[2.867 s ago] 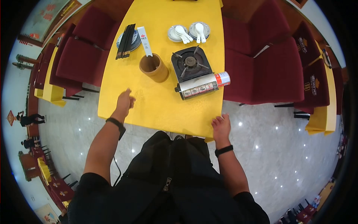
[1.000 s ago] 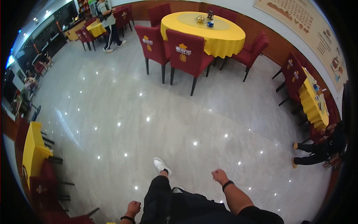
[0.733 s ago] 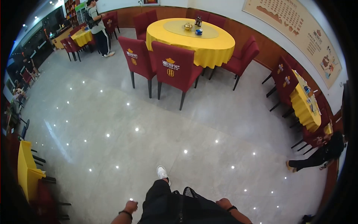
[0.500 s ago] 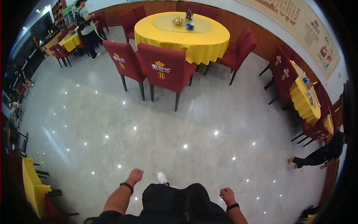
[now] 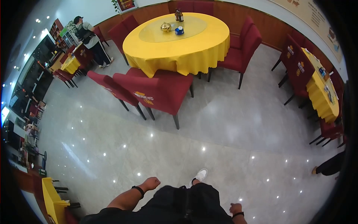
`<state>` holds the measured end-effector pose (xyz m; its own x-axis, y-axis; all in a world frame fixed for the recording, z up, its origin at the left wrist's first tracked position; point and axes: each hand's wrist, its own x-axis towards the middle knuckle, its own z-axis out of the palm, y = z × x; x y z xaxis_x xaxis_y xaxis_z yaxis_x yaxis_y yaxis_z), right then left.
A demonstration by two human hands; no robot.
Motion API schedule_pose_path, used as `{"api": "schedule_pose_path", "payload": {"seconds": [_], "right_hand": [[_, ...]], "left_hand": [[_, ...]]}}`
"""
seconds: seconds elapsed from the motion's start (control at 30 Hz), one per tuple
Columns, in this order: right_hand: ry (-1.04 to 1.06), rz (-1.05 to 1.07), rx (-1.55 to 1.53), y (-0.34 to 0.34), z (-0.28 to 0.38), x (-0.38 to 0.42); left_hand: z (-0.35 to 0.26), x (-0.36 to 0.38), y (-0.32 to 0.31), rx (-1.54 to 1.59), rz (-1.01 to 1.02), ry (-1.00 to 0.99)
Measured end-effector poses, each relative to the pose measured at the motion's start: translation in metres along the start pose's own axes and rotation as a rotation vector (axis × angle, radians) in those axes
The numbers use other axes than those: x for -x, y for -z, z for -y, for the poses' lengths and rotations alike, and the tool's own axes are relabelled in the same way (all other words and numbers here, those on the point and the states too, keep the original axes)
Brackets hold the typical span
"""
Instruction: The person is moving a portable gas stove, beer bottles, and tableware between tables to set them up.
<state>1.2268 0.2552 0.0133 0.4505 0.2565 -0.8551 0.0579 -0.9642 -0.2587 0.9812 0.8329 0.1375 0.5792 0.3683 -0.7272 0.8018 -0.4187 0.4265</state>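
My left hand is held in front of my body at the lower middle, fingers curled closed, with nothing visible in it. A dark band circles that wrist. Lower and to the right, my right hand is also curled closed, nothing showing in it, a dark band on its wrist. Both hands are over the tiled floor, apart from any furniture. Ahead stands a round table under a yellow cloth, with a red chair on its near side. My white shoe is stepping between the hands.
A gold pot, a blue container and dark bottles stand on the round table. A person stands at the far left. Another yellow-covered table with chairs lines the right, near a person's dark leg.
The round table and chairs appear closer as I step forward. My left hand has swung right and down, my right hand lower. The far person has turned and is leaning over.
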Motion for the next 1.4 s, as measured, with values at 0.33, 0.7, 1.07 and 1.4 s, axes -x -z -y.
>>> {"api": "schedule_pose_path", "payload": {"seconds": [0.33, 0.7, 1.07, 1.4], "right_hand": [[0.134, -0.464, -0.898, 0.311, 0.225, -0.096], [0.29, -0.208, -0.143, 0.287, 0.182, -0.16], [0.161, -0.384, -0.706, 0.49, 0.325, -0.205], [0.453, -0.055, -0.015, 0.642, 0.365, -0.493]], "left_hand": [[-0.159, -0.079, 0.069, 0.235, -0.213, -0.044], [-0.344, -0.291, 0.172, 0.46, -0.282, -0.336], [-0.434, -0.452, 0.372, 0.511, -0.352, -0.289], [-0.48, -0.506, 0.493, 0.628, -0.703, -0.058]]}}
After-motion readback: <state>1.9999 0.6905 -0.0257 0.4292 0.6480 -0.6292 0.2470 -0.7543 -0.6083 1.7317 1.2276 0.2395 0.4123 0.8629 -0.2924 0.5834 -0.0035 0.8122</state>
